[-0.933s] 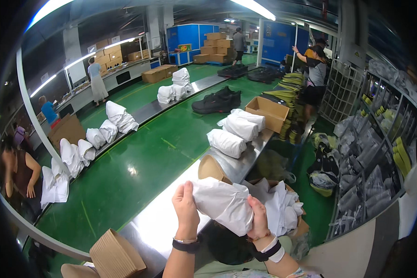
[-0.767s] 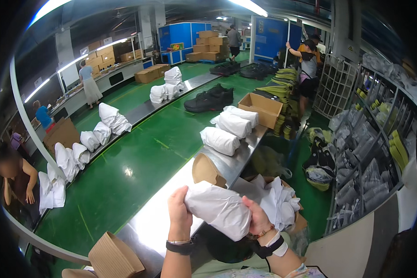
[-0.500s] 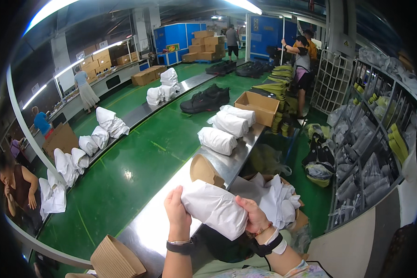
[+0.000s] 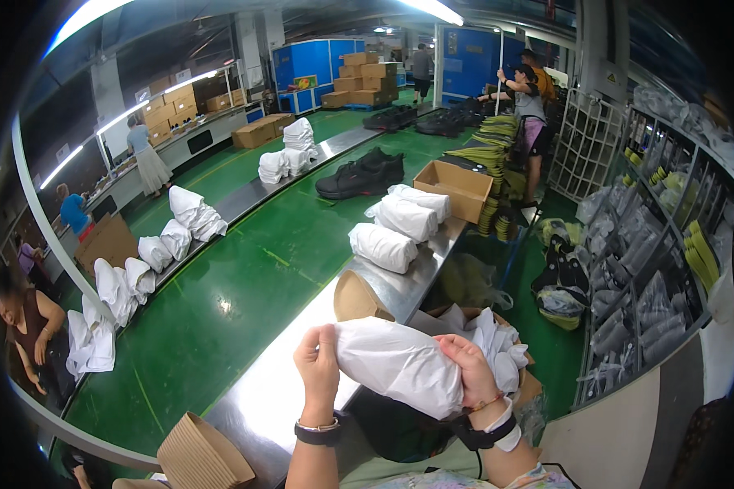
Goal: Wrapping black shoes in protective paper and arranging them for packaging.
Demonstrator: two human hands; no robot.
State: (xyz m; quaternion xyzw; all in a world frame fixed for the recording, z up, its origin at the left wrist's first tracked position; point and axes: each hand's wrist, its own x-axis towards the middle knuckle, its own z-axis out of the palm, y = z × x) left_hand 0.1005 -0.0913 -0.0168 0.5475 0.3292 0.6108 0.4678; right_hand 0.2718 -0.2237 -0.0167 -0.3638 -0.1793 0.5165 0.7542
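I hold a long bundle wrapped in white tissue paper over the near end of a steel worktable. My left hand pinches its left end, fingers closed on the paper. At the bundle's right end, my right hand wraps over the top. Both wrists wear dark bands. Just behind the bundle lies a pile of loose white tissue sheets in a box.
Several wrapped white bundles and an open cardboard box sit farther along the table. A green conveyor carries black shoes. Brown cardboard pieces lie near me. Other people work at the left and far right; shelves stand right.
The bundle has dropped slightly and tilted, its right end lower; my right hand has moved over its top. The view has shifted a little.
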